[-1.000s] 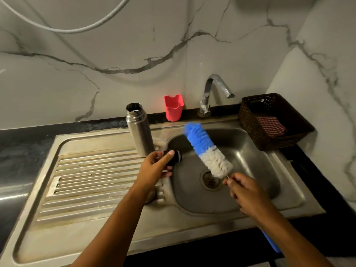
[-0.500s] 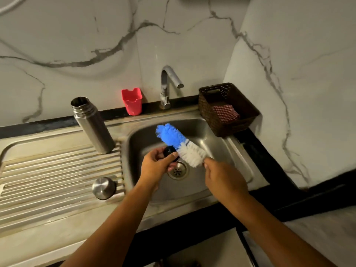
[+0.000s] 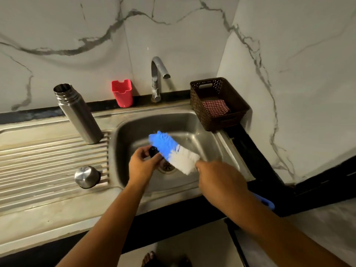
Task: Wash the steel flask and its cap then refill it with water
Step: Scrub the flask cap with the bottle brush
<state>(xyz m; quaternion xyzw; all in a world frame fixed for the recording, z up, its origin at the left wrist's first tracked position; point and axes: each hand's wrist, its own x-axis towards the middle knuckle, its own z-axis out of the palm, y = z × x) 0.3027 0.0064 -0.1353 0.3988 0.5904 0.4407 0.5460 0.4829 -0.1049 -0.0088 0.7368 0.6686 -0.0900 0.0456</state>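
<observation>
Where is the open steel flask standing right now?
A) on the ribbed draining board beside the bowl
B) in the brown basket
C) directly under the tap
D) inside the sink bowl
A: the steel flask stands upright and uncapped on the ribbed draining board, to the left of the sink bowl.

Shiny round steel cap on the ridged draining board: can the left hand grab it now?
Probably not yet. The left hand pinches a small black stopper. The round steel cap lies close by with nothing between, so emptying that hand should do.
</observation>
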